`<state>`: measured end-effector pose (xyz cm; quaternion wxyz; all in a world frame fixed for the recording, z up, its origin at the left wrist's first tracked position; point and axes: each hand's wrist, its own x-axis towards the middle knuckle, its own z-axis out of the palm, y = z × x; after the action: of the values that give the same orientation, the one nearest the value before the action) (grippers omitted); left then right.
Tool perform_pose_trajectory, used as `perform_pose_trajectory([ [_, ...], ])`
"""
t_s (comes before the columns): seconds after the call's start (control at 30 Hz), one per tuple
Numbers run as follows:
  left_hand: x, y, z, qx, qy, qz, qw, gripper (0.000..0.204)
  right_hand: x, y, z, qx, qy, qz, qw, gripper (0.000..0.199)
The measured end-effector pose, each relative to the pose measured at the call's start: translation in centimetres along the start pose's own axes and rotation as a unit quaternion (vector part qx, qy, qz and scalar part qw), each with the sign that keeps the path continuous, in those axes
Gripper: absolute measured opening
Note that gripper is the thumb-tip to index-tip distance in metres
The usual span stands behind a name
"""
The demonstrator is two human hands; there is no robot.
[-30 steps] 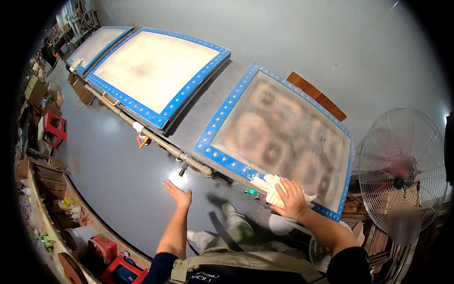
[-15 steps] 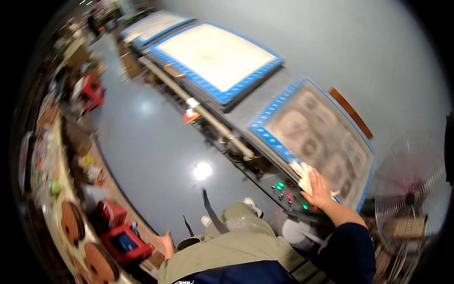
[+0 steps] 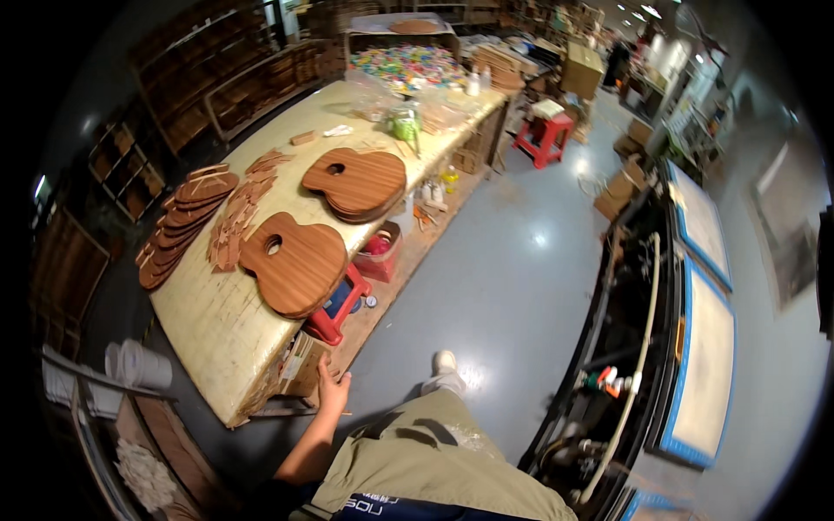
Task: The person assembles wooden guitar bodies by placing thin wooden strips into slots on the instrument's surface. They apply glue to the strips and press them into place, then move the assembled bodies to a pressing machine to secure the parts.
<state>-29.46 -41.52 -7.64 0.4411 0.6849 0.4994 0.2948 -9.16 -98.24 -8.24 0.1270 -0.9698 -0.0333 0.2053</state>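
My left hand (image 3: 332, 386) hangs beside the near corner of a long pale workbench (image 3: 200, 339), its fingers apart and nothing in it. Closest to it is a cardboard box (image 3: 304, 366) under the bench edge. On the bench lie two stacks of brown guitar-shaped wooden plates with round sound holes, a nearer stack (image 3: 300, 267) and a farther stack (image 3: 365, 181). Fanned wooden plates (image 3: 187, 213) overlap along the bench's left side, next to a heap of small wood strips (image 3: 239, 221). My right hand is out of view.
Red stools stand under the bench (image 3: 334, 313) and farther up the aisle (image 3: 545, 135). Along the right runs a machine with blue-framed pale panels (image 3: 702, 365) and a long pipe (image 3: 643, 347). Grey floor (image 3: 486, 295) lies between. White buckets (image 3: 143, 363) stand at lower left.
My view has swung left from the blue-framed panels to the workbench. My right hand, earlier on a pale cloth at the panel's edge, has left the view. My left hand stays open.
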Motion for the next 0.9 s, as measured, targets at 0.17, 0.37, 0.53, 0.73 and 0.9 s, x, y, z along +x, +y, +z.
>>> perform_pose_trajectory([
  [0.17, 5.6, 4.7, 1.1, -0.064, -0.006, 0.011, 0.998, 0.061, 18.6, -7.1, 9.9, 0.094, -0.114, 0.029, 0.989, 0.051],
  [0.37, 20.9, 13.4, 6.2, -0.173, -0.021, 0.063, 0.983, 0.049, 42.8, -38.8, 6.5, 0.318, -0.112, -0.22, 0.915, 0.034],
  [0.53, 34.7, 18.0, 12.2, -0.21, 0.006, 0.11, 0.971, 0.043, 52.9, -77.2, -11.1, 0.441, -0.066, -0.414, 0.794, 0.019],
  [0.73, 41.4, 17.8, 13.7, -0.243, 0.001, -0.064, 0.968, 0.038, 60.8, -99.9, -17.6, 0.285, 0.121, -0.521, 0.795, 0.017],
  [0.9, 42.2, 19.8, 14.2, -0.228, 0.02, -0.143, 0.963, 0.038, 73.2, -105.7, -10.4, -0.078, 0.071, -0.481, 0.87, 0.02],
])
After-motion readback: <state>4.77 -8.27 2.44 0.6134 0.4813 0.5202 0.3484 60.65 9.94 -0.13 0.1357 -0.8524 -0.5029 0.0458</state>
